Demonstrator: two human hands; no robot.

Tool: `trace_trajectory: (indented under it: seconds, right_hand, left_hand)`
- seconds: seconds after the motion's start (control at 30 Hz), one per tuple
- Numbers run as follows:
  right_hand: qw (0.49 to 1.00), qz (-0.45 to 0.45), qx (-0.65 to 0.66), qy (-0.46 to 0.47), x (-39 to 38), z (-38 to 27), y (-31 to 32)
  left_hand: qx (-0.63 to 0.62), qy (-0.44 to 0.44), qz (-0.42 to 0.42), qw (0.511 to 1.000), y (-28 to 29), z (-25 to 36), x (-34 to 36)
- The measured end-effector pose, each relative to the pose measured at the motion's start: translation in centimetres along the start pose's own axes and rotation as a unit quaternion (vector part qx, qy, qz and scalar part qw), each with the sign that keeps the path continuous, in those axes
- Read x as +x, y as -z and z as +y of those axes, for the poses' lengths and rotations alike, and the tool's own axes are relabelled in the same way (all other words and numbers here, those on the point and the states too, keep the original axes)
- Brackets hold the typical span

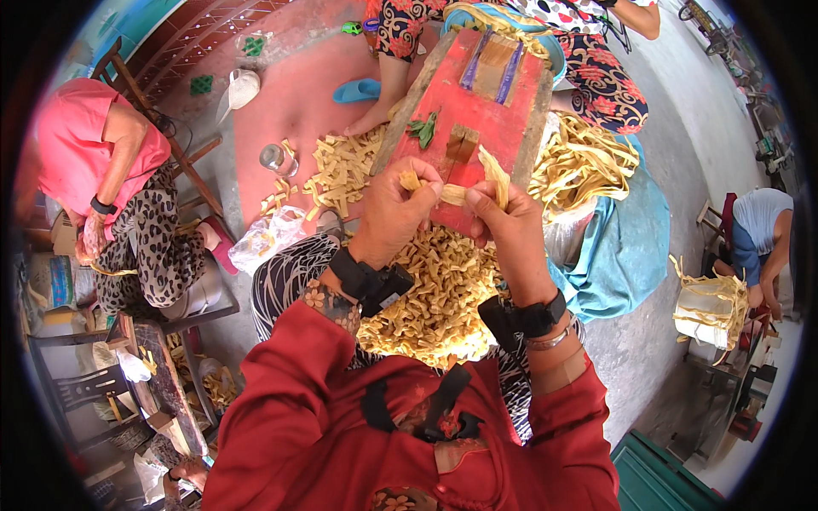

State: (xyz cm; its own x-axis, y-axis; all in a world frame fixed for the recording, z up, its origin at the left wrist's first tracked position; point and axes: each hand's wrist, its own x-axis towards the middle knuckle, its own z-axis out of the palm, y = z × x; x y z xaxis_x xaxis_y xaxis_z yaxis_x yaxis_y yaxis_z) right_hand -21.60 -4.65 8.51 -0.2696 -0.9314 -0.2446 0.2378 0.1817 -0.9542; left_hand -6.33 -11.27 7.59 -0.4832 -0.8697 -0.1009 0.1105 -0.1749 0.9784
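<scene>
Between my two hands stretches a soft pale yellow strip (pixel 453 195), flat and folded, resembling bean curd skin. My left hand (pixel 394 213) pinches one end, with a short tip poking out past the thumb. The other end is in my right hand (pixel 514 228), thumb pressed on it, and a loose tail sticks up above the fingers. Below my hands, a large heap of short knotted yellow pieces (pixel 434 294) lies over my lap. Just beyond them a red board (pixel 434 102) slopes away, carrying a small wooden block (pixel 462 144) and green leaves (pixel 423 129).
Long loose strips (pixel 584 166) are piled at the right beside a blue cloth (pixel 626 247). More knotted pieces (pixel 345 170) lie on the floor at left, near a glass jar (pixel 278 159) and a plastic bag (pixel 268 238). Other people sit left, right and opposite.
</scene>
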Motion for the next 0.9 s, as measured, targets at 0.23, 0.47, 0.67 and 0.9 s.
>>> trace_trajectory:
  seconds: [0.23,0.47,0.67,0.9]
  right_hand:
    - [0.999,-0.011,-0.03,-0.013,2.0,0.0,0.2]
    - [0.997,-0.009,-0.08,0.002,3.1,0.8,0.8]
    - [0.996,-0.005,-0.091,-0.017,3.2,1.0,0.7]
    - [0.995,-0.007,-0.097,-0.026,3.3,1.3,0.4]
  left_hand:
    - [0.023,-0.015,0.009,1.0,0.7,-0.8,2.1]
    - [0.027,-0.01,0.01,1.0,0.9,-1.5,3.1]
    - [0.021,-0.003,0.015,1.0,1.2,-2.1,3.2]
    - [0.108,-0.046,0.033,0.993,0.7,-2.8,3.9]
